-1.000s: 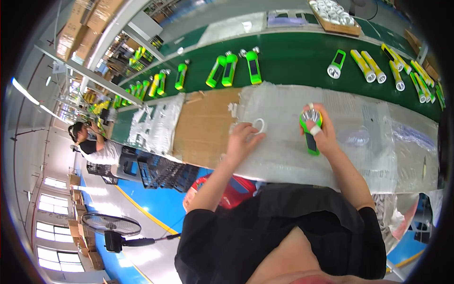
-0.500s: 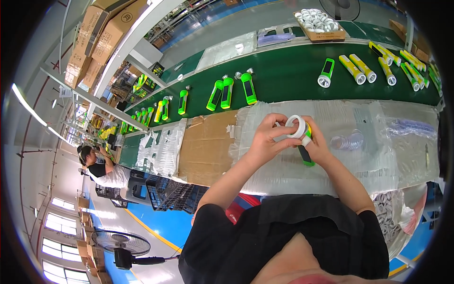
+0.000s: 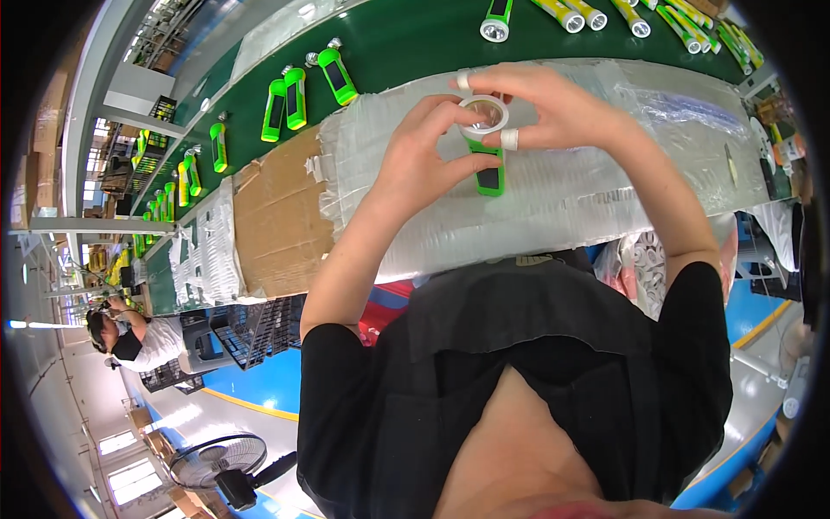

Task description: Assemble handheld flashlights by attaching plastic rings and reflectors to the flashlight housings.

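A green flashlight (image 3: 489, 179) with a dark panel on its body is between my hands, over the plastic-covered bench edge. A white ring (image 3: 504, 110) sits at its upper end, and a clear, shiny round face shows inside it. My left hand (image 3: 419, 151) holds the flashlight from the left, its thumb across the body and an index finger at the ring. From the right, my right hand (image 3: 553, 104) curves round the ring, thumb at its lower side and forefinger near its top. White bands (image 3: 509, 139) wrap the right thumb and a finger.
Several green flashlights (image 3: 296, 99) lie on the green bench (image 3: 406, 52) at left, with more green and yellow ones (image 3: 566, 17) at far right. Cardboard (image 3: 281, 229) and clear plastic sheeting cover the near edge. Black crates (image 3: 251, 333), a fan (image 3: 229, 467) and another person (image 3: 143, 337) are at left.
The white ring, held up in my left hand before, is now at the flashlight's upper end. My left hand has moved onto the flashlight body, my right hand round the ring. The view has shifted.
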### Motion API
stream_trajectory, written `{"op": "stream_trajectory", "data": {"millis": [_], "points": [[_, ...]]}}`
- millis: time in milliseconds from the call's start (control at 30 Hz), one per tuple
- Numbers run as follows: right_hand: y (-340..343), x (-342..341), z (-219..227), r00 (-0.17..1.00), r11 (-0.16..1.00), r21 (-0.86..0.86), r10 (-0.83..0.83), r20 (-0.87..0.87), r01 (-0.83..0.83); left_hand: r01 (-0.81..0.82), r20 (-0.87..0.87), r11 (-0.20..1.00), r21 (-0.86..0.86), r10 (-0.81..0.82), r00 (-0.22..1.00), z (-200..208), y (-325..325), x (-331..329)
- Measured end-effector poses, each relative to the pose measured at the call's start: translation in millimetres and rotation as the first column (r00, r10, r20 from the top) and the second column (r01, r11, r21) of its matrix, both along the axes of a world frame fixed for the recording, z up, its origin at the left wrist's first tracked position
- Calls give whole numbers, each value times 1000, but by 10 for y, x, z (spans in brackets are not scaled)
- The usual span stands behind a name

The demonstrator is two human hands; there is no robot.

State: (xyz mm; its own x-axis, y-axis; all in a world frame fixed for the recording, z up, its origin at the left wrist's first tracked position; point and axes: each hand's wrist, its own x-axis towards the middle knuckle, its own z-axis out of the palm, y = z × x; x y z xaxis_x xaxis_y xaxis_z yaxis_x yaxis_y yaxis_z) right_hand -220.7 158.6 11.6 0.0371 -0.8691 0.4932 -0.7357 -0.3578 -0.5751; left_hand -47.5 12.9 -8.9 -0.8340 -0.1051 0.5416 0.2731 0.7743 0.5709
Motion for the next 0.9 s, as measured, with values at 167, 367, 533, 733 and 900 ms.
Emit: {"op": "stream_trajectory", "data": {"millis": [167,367,533,733,900], "points": [[-21,-12,421,966,950,312,92,-241,-13,-21,103,986,166,4,995,-30,168,-31],[-69,41,549,967,848,528,100,-233,39,-17,32,984,177,11,999,-154,188,-69],[-32,98,515,940,875,470,57,-338,116,-2,-13,985,173,4,1000,-106,213,-60],[-89,288,480,762,724,410,-245,-600,556,-49,30,987,152,45,999,-178,141,-149],[-23,99,413,918,920,319,-94,-386,228,-3,-85,992,122,13,996,-191,177,-108]]}}
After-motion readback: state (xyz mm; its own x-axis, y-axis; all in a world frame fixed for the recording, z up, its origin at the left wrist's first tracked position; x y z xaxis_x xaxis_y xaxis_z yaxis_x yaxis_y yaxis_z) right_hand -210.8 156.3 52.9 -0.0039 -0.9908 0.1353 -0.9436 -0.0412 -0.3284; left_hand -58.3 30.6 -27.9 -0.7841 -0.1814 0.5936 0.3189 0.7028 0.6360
